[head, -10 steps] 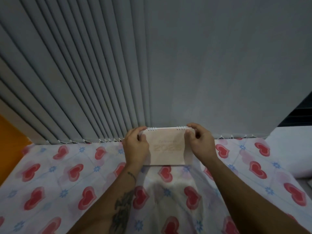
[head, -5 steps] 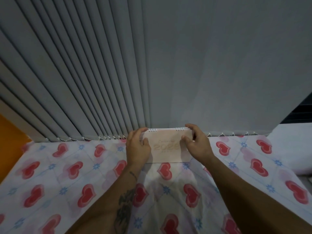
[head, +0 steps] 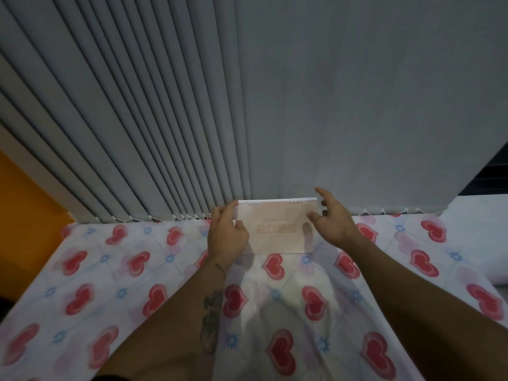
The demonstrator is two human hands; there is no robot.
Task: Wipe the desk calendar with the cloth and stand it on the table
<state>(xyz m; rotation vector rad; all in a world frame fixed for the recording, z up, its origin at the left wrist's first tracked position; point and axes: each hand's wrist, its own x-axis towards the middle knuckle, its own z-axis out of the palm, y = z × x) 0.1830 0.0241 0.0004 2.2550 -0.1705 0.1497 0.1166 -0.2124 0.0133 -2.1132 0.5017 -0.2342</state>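
The calendar (head: 277,229) stands on the table (head: 110,270) by the blinds (head: 137,119), left hand (head: 226,235) pinching its edge to steady it, right hand (head: 331,220) spread just beside.

hands: two, a left hand (head: 226,235) and a right hand (head: 331,220)
desk calendar: one (head: 277,229), upright on the worktop (head: 110,270)
tablecloth: one (head: 275,312), heart-printed
vertical blinds: one set (head: 165,119)
tattoos: two on the left forearm
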